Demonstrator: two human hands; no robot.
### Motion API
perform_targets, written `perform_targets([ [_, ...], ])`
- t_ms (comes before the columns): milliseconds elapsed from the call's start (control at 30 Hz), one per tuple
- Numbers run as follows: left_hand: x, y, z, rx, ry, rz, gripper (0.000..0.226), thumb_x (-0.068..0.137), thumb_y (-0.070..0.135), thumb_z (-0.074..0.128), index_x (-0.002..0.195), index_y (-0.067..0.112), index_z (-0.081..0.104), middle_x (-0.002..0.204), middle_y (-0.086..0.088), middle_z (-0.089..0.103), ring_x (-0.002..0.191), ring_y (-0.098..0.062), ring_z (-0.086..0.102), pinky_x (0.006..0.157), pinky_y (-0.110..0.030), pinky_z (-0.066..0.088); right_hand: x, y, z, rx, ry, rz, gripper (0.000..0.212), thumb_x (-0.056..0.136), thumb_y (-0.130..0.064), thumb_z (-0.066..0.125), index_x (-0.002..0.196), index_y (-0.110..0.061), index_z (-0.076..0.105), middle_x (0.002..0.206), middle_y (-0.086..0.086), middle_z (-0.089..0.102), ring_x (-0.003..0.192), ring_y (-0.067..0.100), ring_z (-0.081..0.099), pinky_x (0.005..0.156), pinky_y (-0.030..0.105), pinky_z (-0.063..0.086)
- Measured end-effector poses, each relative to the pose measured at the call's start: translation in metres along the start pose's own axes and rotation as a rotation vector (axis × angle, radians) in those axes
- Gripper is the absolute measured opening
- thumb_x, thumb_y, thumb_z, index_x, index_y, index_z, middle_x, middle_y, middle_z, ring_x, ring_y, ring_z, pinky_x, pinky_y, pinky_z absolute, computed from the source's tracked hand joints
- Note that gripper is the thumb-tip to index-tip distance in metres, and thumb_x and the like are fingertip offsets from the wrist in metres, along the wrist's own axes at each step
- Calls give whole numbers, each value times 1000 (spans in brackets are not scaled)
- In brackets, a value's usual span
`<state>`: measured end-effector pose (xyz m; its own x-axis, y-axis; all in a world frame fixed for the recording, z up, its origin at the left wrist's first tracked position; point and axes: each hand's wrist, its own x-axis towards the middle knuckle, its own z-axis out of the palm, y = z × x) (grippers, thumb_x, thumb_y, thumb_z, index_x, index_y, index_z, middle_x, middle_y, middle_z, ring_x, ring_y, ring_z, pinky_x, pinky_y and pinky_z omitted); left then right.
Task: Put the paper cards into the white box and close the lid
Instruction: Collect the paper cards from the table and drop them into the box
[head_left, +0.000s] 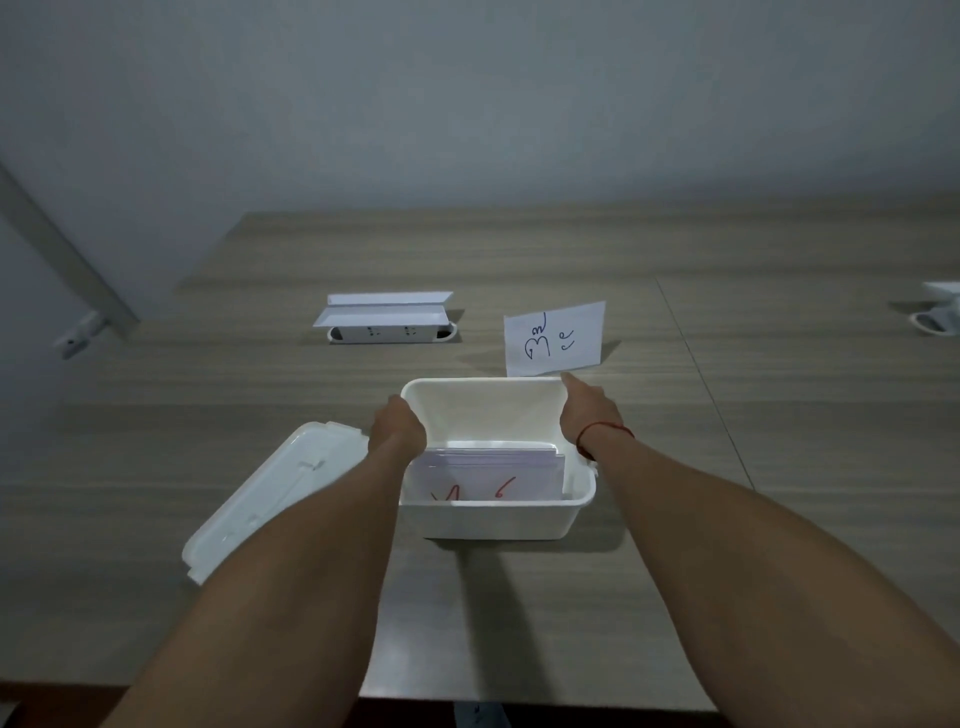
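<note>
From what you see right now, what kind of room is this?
Probably an office or meeting room: a long wood-grain table, a pop-up power socket box set into it, and a plain grey wall behind.

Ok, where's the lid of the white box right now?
In the head view the lid lies flat on the table, left of the white box and partly under the left forearm.

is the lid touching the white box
Apart. The head view shows the lid lying left of the white box, but the left forearm covers the space between them.
</note>
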<state>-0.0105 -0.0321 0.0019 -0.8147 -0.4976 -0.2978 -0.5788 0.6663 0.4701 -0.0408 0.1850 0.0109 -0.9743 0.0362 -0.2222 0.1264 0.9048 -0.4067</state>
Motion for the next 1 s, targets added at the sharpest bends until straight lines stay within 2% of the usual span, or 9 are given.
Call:
perform_targets([
  [167, 37, 21, -3, -35, 35, -30, 35, 95, 10, 44, 129, 2, 49, 129, -20, 57, 115, -38, 58, 93, -43, 48, 41, -18, -6, -18, 1, 23, 55, 93, -4, 35, 145, -20, 33, 134, 19, 52, 122, 39, 53, 99, 40, 44],
  [267, 55, 33, -5, -50, 108, -55, 39, 95, 25, 41, 124, 2, 54, 123, -20, 61, 112, -37, 59, 92, -41, 47, 69, -31, -13, -43, 23, 80, 38, 97, -17, 34, 132, -12, 46, 132, 17, 54, 120, 36, 55, 98, 38, 43],
  [367, 69, 41, 0, -62, 139, -65, 47, 93, 36, 40, 120, 1, 57, 121, -21, 63, 111, -39, 60, 93, -40, 47, 100, -44, -16, -41, 79, 99, 40, 100, -28, 34, 133, -8, 46, 138, 17, 48, 127, 36, 48, 102, 42, 40],
  [500, 84, 46, 9, -60, 127, -59, 54, 91, 43, 38, 120, 1, 57, 118, -21, 63, 109, -39, 60, 91, -41, 46, 148, -54, -15, -98, 112, -19, 45, 94, -14, 47, 138, -11, 41, 146, 13, 41, 137, 31, 37, 108, 49, 37],
  [633, 88, 43, 13, -67, 148, -81, 52, 90, 42, 38, 119, 1, 55, 118, -22, 63, 110, -40, 59, 92, -41, 45, 181, -46, -3, -206, 24, -38, 60, 94, -6, 45, 150, -18, 26, 160, 5, 19, 150, 26, 13, 119, 53, 18],
  [700, 89, 43, 13, -74, 148, -85, 52, 91, 42, 38, 118, 1, 55, 119, -22, 63, 111, -39, 59, 91, -41, 45, 186, -42, 4, -262, 52, -51, 57, 93, -3, 42, 147, -19, 30, 157, 7, 24, 148, 27, 18, 119, 52, 17],
  [833, 89, 44, 12, -66, 149, -80, 54, 92, 44, 37, 121, 1, 52, 121, -21, 62, 112, -39, 58, 92, -42, 45, 185, -42, 10, -402, 245, -129, 38, 94, -6, 40, 127, -16, 55, 132, 13, 53, 128, 32, 43, 115, 45, 26],
  [900, 88, 44, 13, -54, 146, -81, 55, 92, 44, 37, 122, 1, 51, 122, -21, 61, 113, -39, 58, 92, -42, 44, 184, -42, 11, -434, 263, -169, 33, 94, -5, 42, 120, -15, 60, 125, 13, 58, 123, 32, 47, 112, 43, 30],
  [1000, 87, 45, 14, -42, 151, -80, 55, 91, 44, 36, 122, 1, 51, 121, -21, 62, 112, -39, 59, 91, -42, 45, 182, -39, 11, -447, 263, -218, 28, 92, -6, 48, 113, -15, 64, 116, 12, 65, 117, 31, 54, 112, 41, 28],
])
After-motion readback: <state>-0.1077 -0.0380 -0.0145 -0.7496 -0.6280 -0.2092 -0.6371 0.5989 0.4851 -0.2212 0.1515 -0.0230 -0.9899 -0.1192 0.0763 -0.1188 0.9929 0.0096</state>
